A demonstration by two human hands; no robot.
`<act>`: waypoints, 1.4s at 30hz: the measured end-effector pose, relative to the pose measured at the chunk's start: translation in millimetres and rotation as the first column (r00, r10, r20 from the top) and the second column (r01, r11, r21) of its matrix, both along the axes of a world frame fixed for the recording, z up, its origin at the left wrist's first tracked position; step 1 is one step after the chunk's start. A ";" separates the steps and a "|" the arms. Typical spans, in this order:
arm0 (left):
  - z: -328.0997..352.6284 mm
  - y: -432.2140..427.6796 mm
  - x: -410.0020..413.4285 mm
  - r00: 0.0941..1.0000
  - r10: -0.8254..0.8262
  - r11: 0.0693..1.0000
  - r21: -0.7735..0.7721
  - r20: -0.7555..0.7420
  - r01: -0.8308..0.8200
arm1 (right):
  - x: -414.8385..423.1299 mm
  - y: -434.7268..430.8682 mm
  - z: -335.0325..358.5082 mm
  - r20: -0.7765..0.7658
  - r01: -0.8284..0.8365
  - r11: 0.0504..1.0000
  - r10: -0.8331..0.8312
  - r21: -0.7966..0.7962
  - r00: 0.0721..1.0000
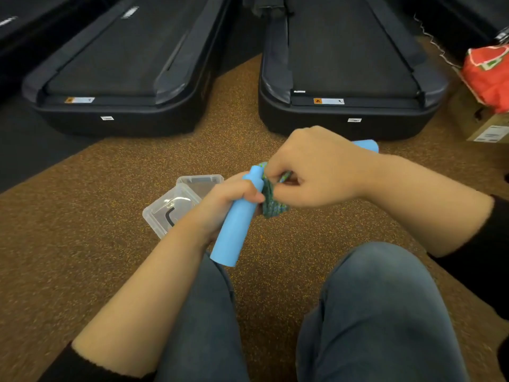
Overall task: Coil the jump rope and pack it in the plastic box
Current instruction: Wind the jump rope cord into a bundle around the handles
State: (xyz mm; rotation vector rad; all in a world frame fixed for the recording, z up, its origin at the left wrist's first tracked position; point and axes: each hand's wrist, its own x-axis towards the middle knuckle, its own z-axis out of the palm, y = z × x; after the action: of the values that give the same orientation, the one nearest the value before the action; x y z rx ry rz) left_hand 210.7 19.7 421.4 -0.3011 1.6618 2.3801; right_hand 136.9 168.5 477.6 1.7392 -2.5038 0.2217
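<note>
Rope: while bunched into a tight green-blue coil, the braided jump rope (271, 201) sits between both hands, above the speckled brown floor (82, 216).
Handles: light-blue foam handle (237, 224) left of the coil; second blue handle (367, 146) behind the right hand.
Left hand (228, 199): fingers wrapped around the near handle.
Right hand (311, 166): fingertips pinched on the cord.
Box: clear plastic box (170, 208), open, left of the coil.

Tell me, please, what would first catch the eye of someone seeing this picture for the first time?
Probably the bright blue handle at centre, gripped by the left hand, while the right hand pinches the green coiled rope beside it. Just left, a clear plastic box lies open on the brown floor. Two black treadmills fill the background.
</note>
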 end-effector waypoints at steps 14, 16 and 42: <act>-5.5 -3.4 -0.3 0.913 -0.332 0.938 0.020 -0.238 0.347 | -34.2 -15.7 -18.6 0.837 0.139 0.943 0.194 -0.303 0.511; -4.8 -3.3 0.5 0.908 -0.340 0.934 0.026 -0.244 0.357 | -32.6 -15.9 -27.3 0.859 0.232 0.899 0.236 -0.371 0.454; -9.7 4.6 -14.5 0.980 0.009 0.958 0.282 -0.199 0.048 | 14.3 -14.3 -63.0 0.832 0.613 0.675 0.552 -0.411 -0.050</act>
State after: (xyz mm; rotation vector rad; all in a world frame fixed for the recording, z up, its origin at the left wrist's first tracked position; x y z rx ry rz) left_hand 196.3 24.3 411.7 0.0038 1.3561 2.6636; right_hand 151.2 154.2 414.6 0.9210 -1.9341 3.1766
